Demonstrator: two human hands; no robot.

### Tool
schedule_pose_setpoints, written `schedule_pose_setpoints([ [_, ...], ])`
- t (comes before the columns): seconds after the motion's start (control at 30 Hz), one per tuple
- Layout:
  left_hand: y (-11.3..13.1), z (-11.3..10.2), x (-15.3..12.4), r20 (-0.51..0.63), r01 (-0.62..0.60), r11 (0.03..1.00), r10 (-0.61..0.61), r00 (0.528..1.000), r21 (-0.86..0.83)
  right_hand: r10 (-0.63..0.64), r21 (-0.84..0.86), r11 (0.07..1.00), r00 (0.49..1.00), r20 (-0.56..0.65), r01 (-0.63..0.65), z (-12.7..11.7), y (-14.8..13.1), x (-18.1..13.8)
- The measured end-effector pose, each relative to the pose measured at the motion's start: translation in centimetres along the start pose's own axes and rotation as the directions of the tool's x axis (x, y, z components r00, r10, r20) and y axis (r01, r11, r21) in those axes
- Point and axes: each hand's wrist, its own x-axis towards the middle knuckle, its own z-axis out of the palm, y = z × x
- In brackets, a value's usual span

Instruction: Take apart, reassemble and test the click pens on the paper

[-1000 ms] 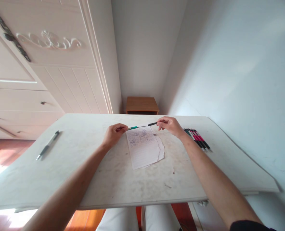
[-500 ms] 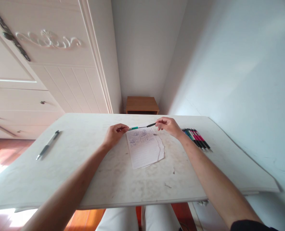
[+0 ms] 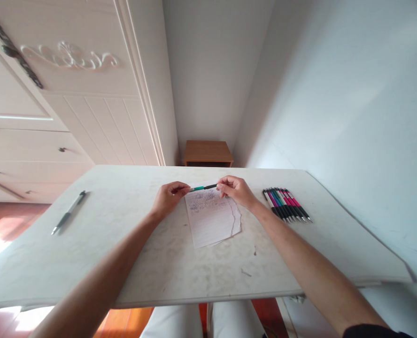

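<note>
Above the far part of a scribbled paper sheet (image 3: pixel 212 225), my two hands hold the parts of a pen. The green pen barrel (image 3: pixel 197 188) is pinched in my left hand (image 3: pixel 171 196), which covers its left end. My right hand (image 3: pixel 238 191) grips the black pen grip (image 3: pixel 210 186) by its right end. Barrel and grip lie in one line and meet, or nearly so; whether they are fully joined I cannot tell. No refill shows between them.
A row of several pens (image 3: pixel 286 204) in various colours lies to the right on the white table (image 3: pixel 141 263). One grey and black pen (image 3: pixel 68 212) lies at the left. A wooden stand (image 3: pixel 208 151) is beyond the far edge, a white cabinet (image 3: pixel 117 122) at the left.
My right hand has moved left, bringing the black grip over the thin refill up to the green barrel. More of the pen row is uncovered. My left hand has barely moved.
</note>
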Motion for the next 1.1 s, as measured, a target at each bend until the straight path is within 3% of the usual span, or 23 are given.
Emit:
schedule_pose_setpoints([
  [0.27,-0.06,0.2,-0.14,-0.01,-0.01,1.0,0.01,1.0,0.007,0.029,0.087,0.996,0.999,-0.037,-0.026,0.68,-0.73,-0.29],
  [0.67,0.4,0.29,-0.35,-0.168,-0.025,0.999,0.02,0.986,-0.03,0.032,0.15,0.988,0.999,0.004,-0.032,0.57,-0.33,-0.36],
  [0.9,0.31,0.63,-0.44,-0.132,-0.005,0.989,-0.015,0.991,-0.145,0.006,0.113,0.994,1.0,-0.019,-0.004,0.62,-0.75,-0.49],
  [1.1,-0.08,0.71,-0.36,-0.118,-0.07,0.973,0.044,0.992,-0.22,0.0,0.097,0.995,1.0,-0.021,0.002,0.58,-0.67,-0.42],
])
